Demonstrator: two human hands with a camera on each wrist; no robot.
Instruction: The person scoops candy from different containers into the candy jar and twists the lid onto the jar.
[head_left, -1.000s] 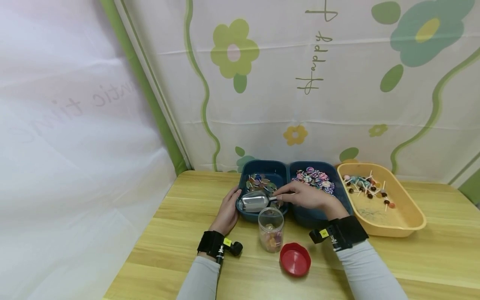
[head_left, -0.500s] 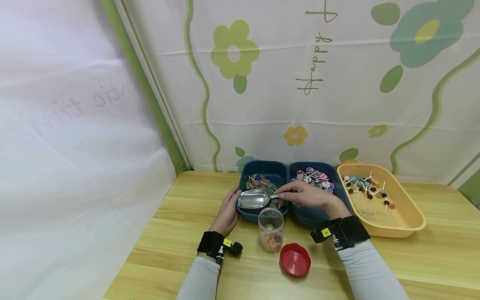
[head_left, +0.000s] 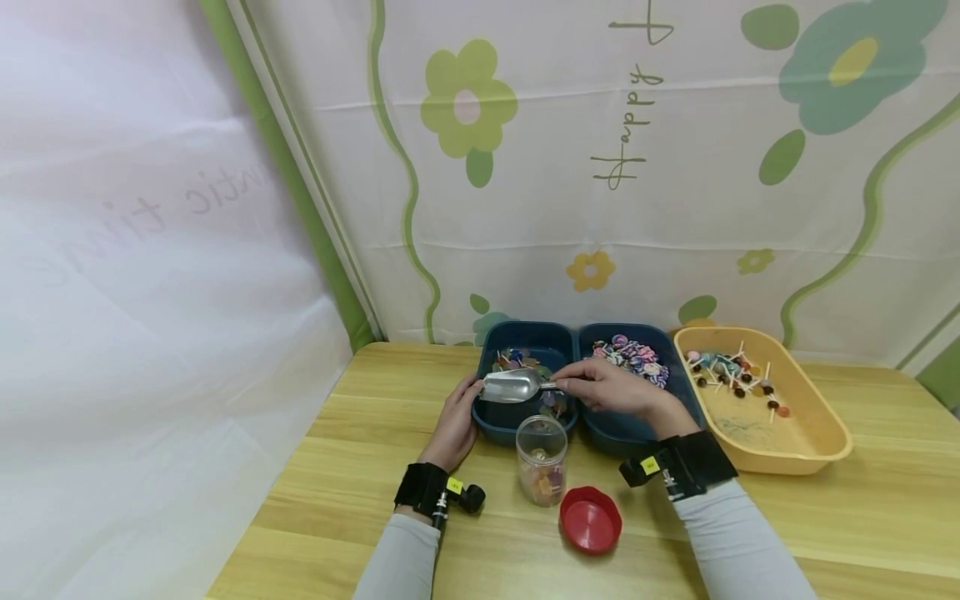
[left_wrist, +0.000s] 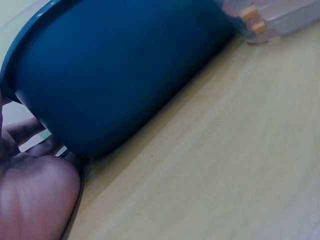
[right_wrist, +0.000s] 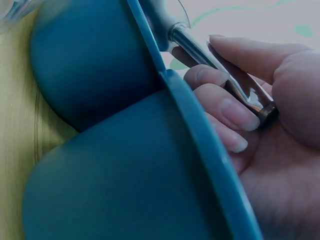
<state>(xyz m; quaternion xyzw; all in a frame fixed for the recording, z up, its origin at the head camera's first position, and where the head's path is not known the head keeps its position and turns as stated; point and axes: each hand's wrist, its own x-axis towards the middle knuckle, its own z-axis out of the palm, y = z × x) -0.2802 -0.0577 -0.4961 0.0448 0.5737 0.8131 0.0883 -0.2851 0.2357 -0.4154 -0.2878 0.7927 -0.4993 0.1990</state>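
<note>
My right hand (head_left: pixel 600 388) grips the handle of a small metal scoop (head_left: pixel 512 386), held level above the left dark blue tray (head_left: pixel 491 421); the wrist view shows my fingers (right_wrist: pixel 225 107) curled round the scoop handle (right_wrist: pixel 220 70). That blue tray (left_wrist: pixel 120 80) holds colourful round candies (head_left: pixel 517 362). My left hand (head_left: pixel 454 423) rests against the tray's left outer wall, and its palm (left_wrist: pixel 35 200) shows beside the wall. A clear jar (head_left: pixel 542 459) with some candies inside stands in front of the tray. Its red lid (head_left: pixel 591 518) lies to the right.
A second dark blue tray (head_left: pixel 609 423) with pink and white sweets (head_left: pixel 630 354) sits to the right. A yellow tub (head_left: pixel 802 442) with lollipops (head_left: pixel 731 377) stands farther right. A flowered curtain (head_left: pixel 600 167) hangs behind the wooden table (head_left: pixel 862 517).
The scoop has risen from low in the left tray and moved slightly back, levelling out. My left hand has stayed at the tray's wall.
</note>
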